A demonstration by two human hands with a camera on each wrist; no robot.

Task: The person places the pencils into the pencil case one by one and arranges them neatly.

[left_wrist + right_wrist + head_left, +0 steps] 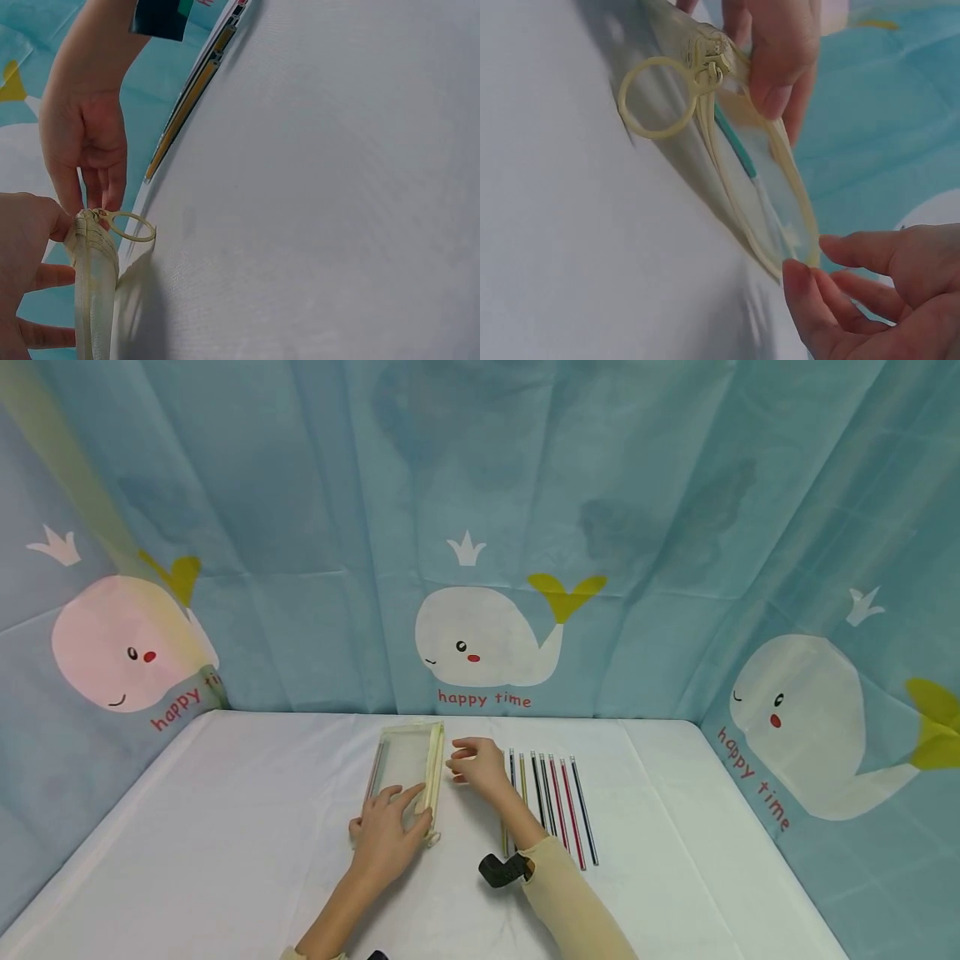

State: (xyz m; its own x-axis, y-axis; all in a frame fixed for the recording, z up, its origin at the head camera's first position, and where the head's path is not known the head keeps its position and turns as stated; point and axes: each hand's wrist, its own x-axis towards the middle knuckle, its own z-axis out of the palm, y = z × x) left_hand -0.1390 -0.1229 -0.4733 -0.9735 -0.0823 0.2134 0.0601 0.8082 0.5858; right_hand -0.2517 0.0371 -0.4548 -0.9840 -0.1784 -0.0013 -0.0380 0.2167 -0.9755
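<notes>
A see-through pencil pouch (402, 747) with a cream zipper edge lies on the white table. Its zipper side gapes in the right wrist view, where a teal stick-like thing (735, 140) shows inside. A cream ring pull (656, 135) hangs from the near zipper end. My left hand (388, 831) holds the pouch near that end, thumb at the zipper edge (86, 247). Close to the far end of the opening is my right hand (480, 767), fingers loosely bent. Its fingertips come right up to the pouch edge; whether they touch it is unclear.
Several pencils (576, 814), dark, red and gold, lie roughly side by side to the right of the pouch, some partly hidden under my right forearm. A blue curtain with printed whales (487, 635) stands behind the table (247, 827).
</notes>
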